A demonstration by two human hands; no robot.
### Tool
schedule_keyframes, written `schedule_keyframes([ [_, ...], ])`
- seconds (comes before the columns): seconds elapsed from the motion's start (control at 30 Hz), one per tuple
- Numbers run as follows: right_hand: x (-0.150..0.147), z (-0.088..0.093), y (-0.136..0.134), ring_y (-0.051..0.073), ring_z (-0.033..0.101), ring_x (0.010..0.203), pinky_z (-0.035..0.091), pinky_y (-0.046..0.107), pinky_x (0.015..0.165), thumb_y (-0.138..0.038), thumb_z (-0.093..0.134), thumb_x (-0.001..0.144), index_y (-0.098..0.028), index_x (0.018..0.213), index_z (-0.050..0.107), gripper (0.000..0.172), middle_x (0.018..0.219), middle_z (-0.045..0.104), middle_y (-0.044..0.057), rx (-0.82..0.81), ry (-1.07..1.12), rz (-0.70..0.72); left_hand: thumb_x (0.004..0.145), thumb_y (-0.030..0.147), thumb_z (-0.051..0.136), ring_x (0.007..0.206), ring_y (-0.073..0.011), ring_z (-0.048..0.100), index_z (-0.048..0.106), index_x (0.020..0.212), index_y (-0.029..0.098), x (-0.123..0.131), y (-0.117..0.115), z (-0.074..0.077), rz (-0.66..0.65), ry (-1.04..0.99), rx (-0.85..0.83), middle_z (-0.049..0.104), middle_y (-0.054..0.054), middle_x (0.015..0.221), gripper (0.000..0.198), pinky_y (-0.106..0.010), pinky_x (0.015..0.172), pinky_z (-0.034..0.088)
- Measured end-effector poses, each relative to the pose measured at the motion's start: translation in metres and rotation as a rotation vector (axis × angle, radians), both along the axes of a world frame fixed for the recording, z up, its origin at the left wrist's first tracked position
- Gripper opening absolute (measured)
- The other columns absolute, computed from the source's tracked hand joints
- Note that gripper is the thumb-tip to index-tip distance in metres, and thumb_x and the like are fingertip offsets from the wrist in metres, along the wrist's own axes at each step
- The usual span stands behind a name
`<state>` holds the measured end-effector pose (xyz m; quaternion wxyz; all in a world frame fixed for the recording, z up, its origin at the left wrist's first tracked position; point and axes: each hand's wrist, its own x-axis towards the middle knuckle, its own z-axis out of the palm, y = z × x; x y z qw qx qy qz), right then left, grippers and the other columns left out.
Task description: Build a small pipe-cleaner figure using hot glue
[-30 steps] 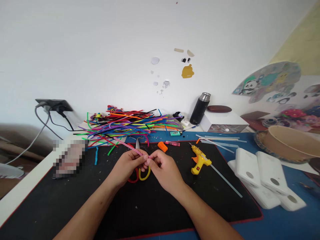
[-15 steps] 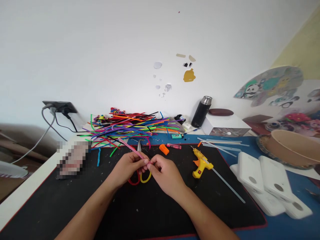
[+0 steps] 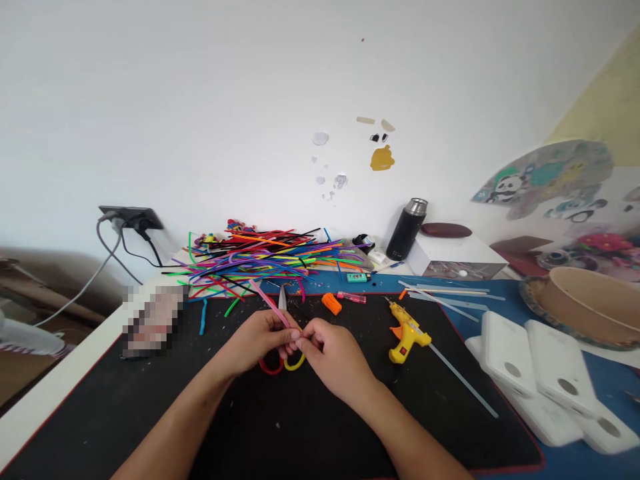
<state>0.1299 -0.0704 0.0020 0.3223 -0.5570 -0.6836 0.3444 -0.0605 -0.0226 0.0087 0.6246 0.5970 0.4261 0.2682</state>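
My left hand (image 3: pixel 257 341) and my right hand (image 3: pixel 333 353) meet over the middle of a black mat (image 3: pixel 150 407). Both pinch one end of a pink pipe cleaner (image 3: pixel 266 302), which slants up and to the left from my fingers. Under the hands lie scissors (image 3: pixel 281 353) with one red and one yellow handle, blade pointing away from me. A big heap of coloured pipe cleaners (image 3: pixel 260 257) lies behind, against the wall.
A yellow glue gun (image 3: pixel 407 331) and clear glue sticks (image 3: pixel 453 297) lie to the right. Farther right are white boxes (image 3: pixel 540 363) and a round tan bowl (image 3: pixel 590 300). A black flask (image 3: pixel 407 230), an orange clip (image 3: pixel 331 303) and a wall socket with cables (image 3: pixel 131 217) stand behind.
My hands stay together on the pink pipe cleaner, with only small finger movement. The camera has tilted up slightly, so everything sits a little lower in view.
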Motion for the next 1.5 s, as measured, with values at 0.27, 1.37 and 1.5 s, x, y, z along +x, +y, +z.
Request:
schedule_keyframes([
  [0.27,0.000,-0.001,0.001,0.013,0.057,0.058,0.036,0.023,0.055,-0.026,0.063,0.098,-0.021,0.090,0.069,0.012,0.069,0.069,-0.001,-0.031,0.171,0.003,0.068,0.052,0.090,0.058,-0.0147,0.063,0.070,0.078,0.015,0.008,-0.003,0.003,0.084,-0.126,-0.095,0.070,-0.002,0.065,0.043,-0.024,0.056,0.050],
  [1.37,0.002,0.004,-0.001,0.012,0.051,0.056,0.027,0.025,0.055,-0.023,0.063,0.095,-0.022,0.086,0.066,0.009,0.061,0.059,-0.006,0.039,-0.013,-0.025,0.078,0.047,0.080,0.064,-0.0165,0.060,0.071,0.083,0.018,0.013,-0.009,0.008,0.135,0.059,0.141,0.068,0.000,0.069,0.031,-0.027,0.061,0.048],
  [1.5,0.002,0.002,-0.001,0.013,0.052,0.058,0.027,0.026,0.057,-0.021,0.064,0.094,-0.022,0.087,0.066,0.008,0.063,0.061,-0.005,0.065,-0.078,-0.021,0.084,0.044,0.073,0.068,-0.0167,0.059,0.071,0.086,0.018,0.010,-0.009,0.001,0.117,0.127,0.201,0.067,0.000,0.074,0.026,-0.027,0.064,0.047],
])
